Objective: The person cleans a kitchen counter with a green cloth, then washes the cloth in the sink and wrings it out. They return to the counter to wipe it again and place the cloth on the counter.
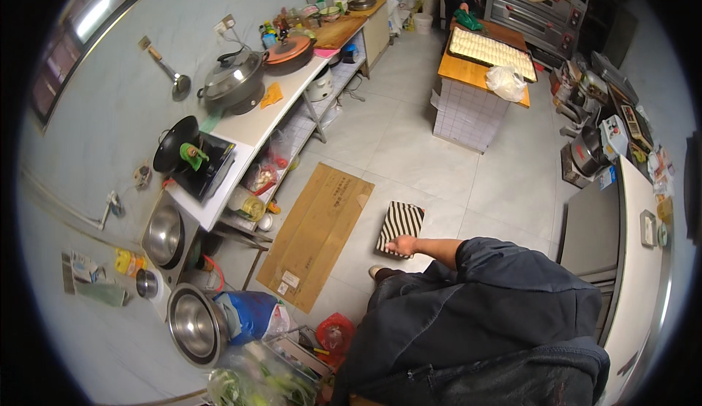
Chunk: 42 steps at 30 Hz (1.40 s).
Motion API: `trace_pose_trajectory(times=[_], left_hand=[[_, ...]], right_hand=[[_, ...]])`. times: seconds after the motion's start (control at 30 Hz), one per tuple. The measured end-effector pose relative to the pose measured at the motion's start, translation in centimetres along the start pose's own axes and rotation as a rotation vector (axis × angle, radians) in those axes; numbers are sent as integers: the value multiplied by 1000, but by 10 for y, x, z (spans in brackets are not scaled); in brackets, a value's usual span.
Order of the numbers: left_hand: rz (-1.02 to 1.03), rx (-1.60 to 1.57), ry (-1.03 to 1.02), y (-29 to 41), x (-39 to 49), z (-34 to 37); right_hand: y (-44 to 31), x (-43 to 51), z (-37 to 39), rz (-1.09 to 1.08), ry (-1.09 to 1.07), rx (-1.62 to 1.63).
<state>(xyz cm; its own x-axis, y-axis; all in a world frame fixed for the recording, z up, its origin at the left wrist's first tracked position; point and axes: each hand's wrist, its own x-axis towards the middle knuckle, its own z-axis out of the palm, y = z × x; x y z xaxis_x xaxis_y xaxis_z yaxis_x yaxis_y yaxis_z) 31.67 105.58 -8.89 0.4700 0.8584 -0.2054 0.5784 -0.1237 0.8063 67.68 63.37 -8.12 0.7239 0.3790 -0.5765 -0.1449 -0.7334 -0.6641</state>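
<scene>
My right hand [402, 246] grips the near end of a flat rectangular item with black and cream stripes [403, 222]. It hangs above the grey tiled floor, and the picture does not settle whether it is a pouch, a box or a book. My left hand is out of view. A dark jacket sleeve [488, 255] covers the upper part of my right arm. Below the hand, one light-coloured shoe [375, 270] shows on the floor. A flattened cardboard sheet [315, 236] lies on the tiles to the left of the striped item.
A wok [178, 145] and lidded pots [233, 85] stand along the left counter [241, 129]. Ahead, a wooden-topped table [463, 71] bears a tray of pale dough pieces [488, 49]; another person's hand [464, 7] touches a green bag [469, 19]. A deck oven [529, 11] stands behind.
</scene>
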Motion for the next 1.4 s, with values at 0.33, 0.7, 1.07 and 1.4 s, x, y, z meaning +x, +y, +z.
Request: trace_pose_trajectory(times=[0.33, 0.7, 1.07, 1.4], left_hand=[[19, -44, -94, 173, 93, 119], [1, -164, -320, 239, 133, 190], [-85, -407, -106, 226, 192, 218], [-142, -323, 13, 189, 257, 194]], right_hand=[[106, 49, -87, 373, 336, -29], [110, 69, -89, 315, 346, -6], [190, 52, -53, 36, 285, -244], [80, 138, -65, -245, 249, -331]])
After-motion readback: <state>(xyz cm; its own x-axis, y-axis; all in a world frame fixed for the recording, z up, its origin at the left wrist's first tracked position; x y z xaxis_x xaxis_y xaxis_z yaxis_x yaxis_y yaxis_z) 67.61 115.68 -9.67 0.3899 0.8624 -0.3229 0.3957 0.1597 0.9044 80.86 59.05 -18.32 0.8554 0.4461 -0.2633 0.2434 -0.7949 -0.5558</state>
